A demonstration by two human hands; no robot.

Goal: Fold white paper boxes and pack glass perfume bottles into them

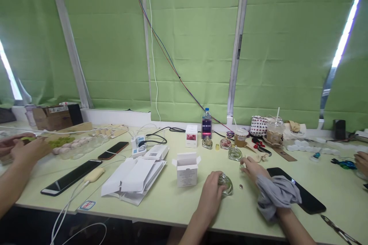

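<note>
My left hand (212, 188) is closed around a round glass perfume bottle (227, 184) with a greenish tint, standing on the table near the front edge. To its right, my right hand (254, 167) has its fingers pinched together just above the table. Something small and pale shows at the fingertips, too small to name. A grey scrunchie (277, 195) sits on my right wrist. Between the hands lies a small dark round piece (240, 186). Further back stand similar glass bottles (235, 154) and a small gold cap (217, 146). An open white carton (186, 174) stands upright left of my left hand.
Flattened white cartons (135, 176) lie to the left, with a tablet (71, 176) and a phone (113, 150) beyond. A closed white box (191, 136) and water bottle (206, 124) stand behind. A black phone (297, 189) and scissors (340, 229) lie right. Other people's hands (31, 147) show at both sides.
</note>
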